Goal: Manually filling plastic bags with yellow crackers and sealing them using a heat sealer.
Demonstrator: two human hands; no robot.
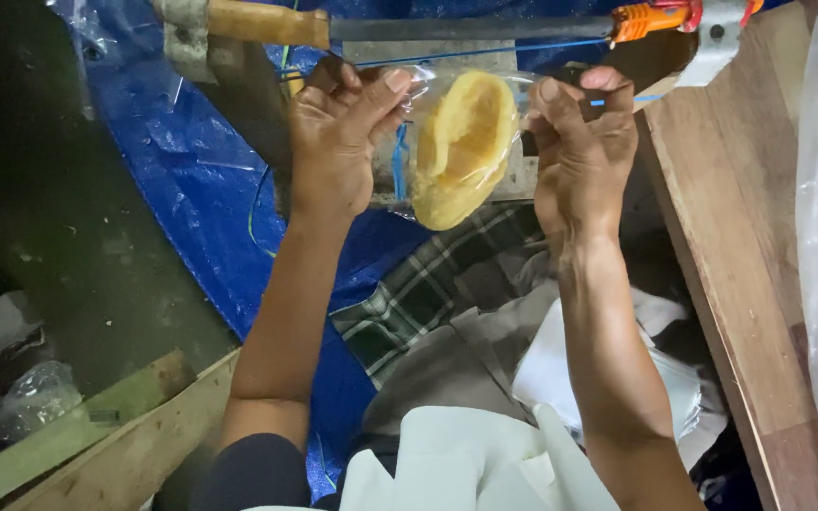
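We are holding a clear, thin plastic bag (pixel 425 132) stretched between our two hands, and inside it a pale yellow, curved, crisp-looking cracker (pixel 462 148) is sitting upright, just below a long dark bar with a wooden handle and orange end fitting (pixel 471 27). Our left hand (pixel 338 137) is pinching the bag's left edge between thumb and fingers, and our right hand (pixel 581 142) is pinching the right edge the same way (both grips narrow, closed on film alone). The cracker is looking light and brittle, so we are judging the bag's edges the safer hold; the film is probably slippery, though glare is hiding its top. Below, a blue tarpaulin (pixel 191 180) and checked cloth (pixel 433 284) are lying.
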